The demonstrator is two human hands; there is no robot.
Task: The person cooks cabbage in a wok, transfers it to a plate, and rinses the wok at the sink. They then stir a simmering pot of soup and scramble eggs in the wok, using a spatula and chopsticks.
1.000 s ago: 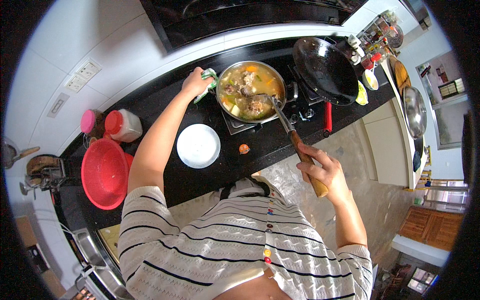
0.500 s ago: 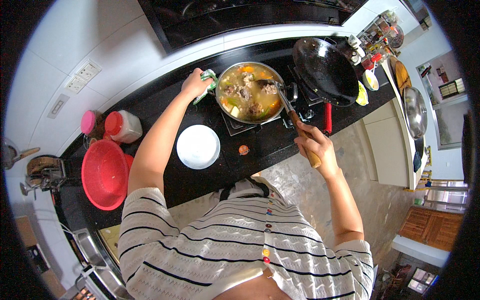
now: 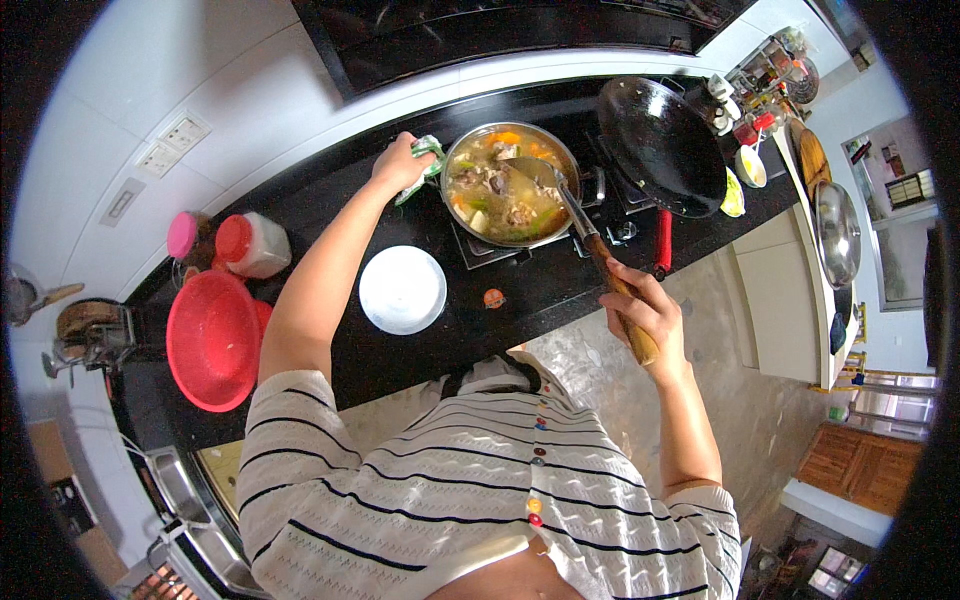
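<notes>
Two hands are occupied at a black counter (image 3: 330, 200) with a stove set into it. A steel pot (image 3: 512, 183) of yellowish soup, with pieces of meat, carrot and greens floating in it, is placed on the stove's left burner. The left hand (image 3: 398, 163) is pressed against the pot's left rim, and its fingers are curled closed around a folded green and white cloth (image 3: 428, 165) that is kept between the hand and the hot metal. The right hand (image 3: 645, 310) is held lower, in front of the counter's edge, and its fingers are wrapped tightly around the wooden handle of a long ladle (image 3: 585, 235). The ladle's metal bowl is dipped into the soup near the pot's right side, and its handle is slanted down and to the right over the rim.

A large black wok (image 3: 660, 145) is set just beside the pot on the right burner. A round white plate (image 3: 402, 290) is laid on the counter in front of the pot, to its left. Further left, a red strainer basket (image 3: 213, 340) is seen, with a red-lidded jar (image 3: 252, 245) and a pink-lidded jar (image 3: 185, 237) behind it near the wall.
</notes>
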